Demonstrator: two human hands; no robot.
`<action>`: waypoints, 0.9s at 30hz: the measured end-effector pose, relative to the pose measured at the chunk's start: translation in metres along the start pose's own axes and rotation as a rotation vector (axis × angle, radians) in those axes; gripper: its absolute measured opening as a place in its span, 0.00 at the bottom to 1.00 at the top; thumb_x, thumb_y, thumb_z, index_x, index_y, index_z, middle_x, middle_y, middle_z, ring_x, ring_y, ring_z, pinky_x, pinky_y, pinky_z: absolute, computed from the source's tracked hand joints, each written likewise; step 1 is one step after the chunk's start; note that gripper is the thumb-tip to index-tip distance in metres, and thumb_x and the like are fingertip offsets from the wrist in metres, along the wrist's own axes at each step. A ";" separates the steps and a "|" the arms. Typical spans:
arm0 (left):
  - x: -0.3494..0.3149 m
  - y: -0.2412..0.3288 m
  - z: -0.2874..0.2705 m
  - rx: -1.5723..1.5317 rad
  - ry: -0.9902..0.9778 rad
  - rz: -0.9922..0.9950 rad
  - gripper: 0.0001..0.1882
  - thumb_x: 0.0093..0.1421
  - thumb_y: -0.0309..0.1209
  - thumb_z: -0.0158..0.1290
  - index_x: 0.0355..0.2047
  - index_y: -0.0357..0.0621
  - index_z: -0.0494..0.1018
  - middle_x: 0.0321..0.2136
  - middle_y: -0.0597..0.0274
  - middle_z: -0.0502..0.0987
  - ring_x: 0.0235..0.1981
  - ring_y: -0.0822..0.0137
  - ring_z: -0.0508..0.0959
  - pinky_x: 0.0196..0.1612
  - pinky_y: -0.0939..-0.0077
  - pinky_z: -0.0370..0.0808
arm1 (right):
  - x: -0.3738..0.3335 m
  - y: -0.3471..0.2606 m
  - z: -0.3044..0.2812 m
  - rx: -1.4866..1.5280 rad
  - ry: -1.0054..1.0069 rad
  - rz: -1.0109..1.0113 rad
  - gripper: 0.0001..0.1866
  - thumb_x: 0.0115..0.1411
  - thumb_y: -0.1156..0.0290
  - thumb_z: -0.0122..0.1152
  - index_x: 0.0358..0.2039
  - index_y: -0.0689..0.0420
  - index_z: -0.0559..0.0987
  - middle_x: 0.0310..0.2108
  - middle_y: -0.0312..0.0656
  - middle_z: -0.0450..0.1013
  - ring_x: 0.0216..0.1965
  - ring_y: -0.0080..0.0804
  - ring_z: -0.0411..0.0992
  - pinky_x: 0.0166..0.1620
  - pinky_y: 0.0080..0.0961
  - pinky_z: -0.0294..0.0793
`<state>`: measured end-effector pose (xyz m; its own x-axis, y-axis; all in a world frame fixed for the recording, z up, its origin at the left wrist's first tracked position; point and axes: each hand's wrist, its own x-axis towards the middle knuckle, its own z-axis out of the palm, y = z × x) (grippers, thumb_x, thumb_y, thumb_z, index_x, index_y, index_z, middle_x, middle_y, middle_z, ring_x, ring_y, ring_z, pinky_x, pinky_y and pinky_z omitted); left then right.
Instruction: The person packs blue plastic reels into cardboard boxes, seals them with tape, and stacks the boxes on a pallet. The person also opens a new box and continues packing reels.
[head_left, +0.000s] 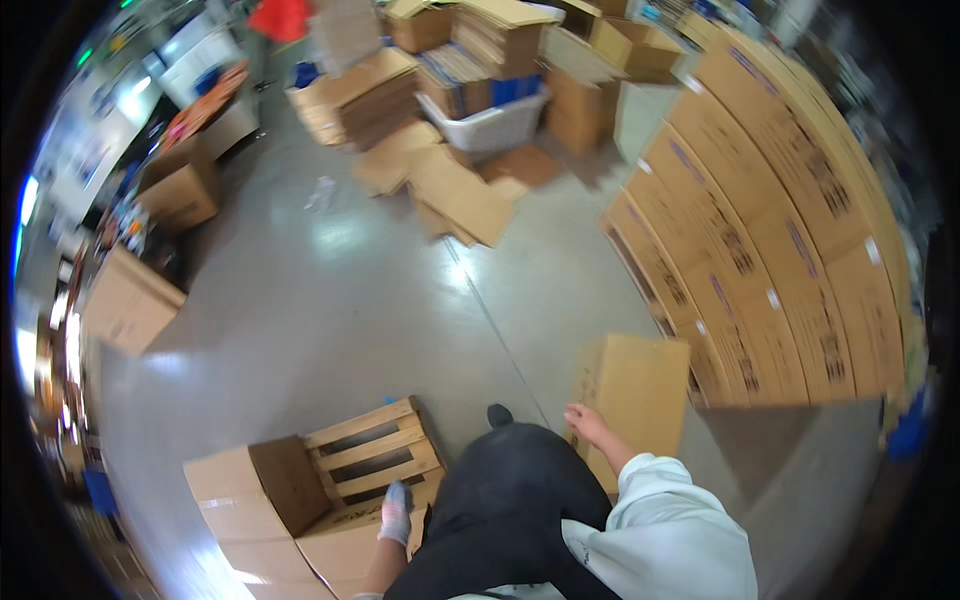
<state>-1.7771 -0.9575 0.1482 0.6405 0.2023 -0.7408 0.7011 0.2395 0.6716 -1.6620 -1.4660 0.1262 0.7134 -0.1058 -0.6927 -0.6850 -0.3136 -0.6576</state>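
Observation:
My left hand (396, 514), in a greyish glove, is over a brown carton (340, 552) beside a wooden pallet (375, 448) at lower left. Its fingers look stretched out and hold nothing I can see; whether they touch the carton is unclear. My right hand (587, 422), out from a white sleeve, has loosely bent fingers spread a little apart. It overlaps the left side of a plain cardboard box (645, 385). Contact between hand and box cannot be made out. One dark shoe (499, 415) shows ahead of my black trousers.
A tall stack of printed cartons (760, 250) leans into view at right. Flattened cardboard (465, 195), a white bin (495, 128) and several boxes crowd the far middle. An opened box (180, 190) and another carton (130, 300) stand at left on grey floor (330, 300).

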 end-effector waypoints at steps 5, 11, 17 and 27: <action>0.087 0.086 0.057 0.170 -0.186 -0.007 0.27 0.65 0.42 0.52 0.62 0.47 0.67 0.48 0.65 0.76 0.45 0.69 0.73 0.52 0.71 0.69 | -0.138 0.109 -0.023 0.300 0.353 0.165 0.23 0.64 0.61 0.59 0.56 0.60 0.74 0.37 0.41 0.77 0.34 0.29 0.74 0.39 0.27 0.74; 0.067 0.029 0.022 0.431 -0.241 -0.189 0.20 0.66 0.47 0.46 0.51 0.50 0.72 0.34 0.63 0.76 0.34 0.68 0.73 0.42 0.74 0.71 | -0.328 0.271 0.017 -0.157 0.390 0.893 0.19 0.61 0.56 0.55 0.42 0.55 0.83 0.40 0.54 0.78 0.39 0.51 0.77 0.44 0.43 0.74; -0.005 -0.105 -0.083 0.452 -0.118 -0.597 0.14 0.59 0.40 0.44 0.27 0.44 0.73 0.17 0.59 0.70 0.18 0.63 0.70 0.24 0.65 0.69 | -0.333 0.239 0.015 -0.326 0.025 0.337 0.23 0.62 0.55 0.60 0.50 0.58 0.79 0.39 0.45 0.78 0.38 0.35 0.77 0.43 0.30 0.77; 0.022 -0.055 -0.059 0.862 -0.029 -0.046 0.17 0.61 0.40 0.45 0.31 0.38 0.75 0.30 0.53 0.78 0.30 0.55 0.74 0.37 0.60 0.72 | -0.297 0.109 -0.020 -0.108 0.236 0.034 0.24 0.62 0.59 0.62 0.57 0.55 0.75 0.48 0.45 0.78 0.50 0.36 0.76 0.53 0.31 0.74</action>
<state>-1.8196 -0.9103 0.0943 0.6053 0.1829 -0.7747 0.7118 -0.5600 0.4240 -1.9454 -1.4872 0.2663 0.7135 -0.3311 -0.6175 -0.6987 -0.4033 -0.5910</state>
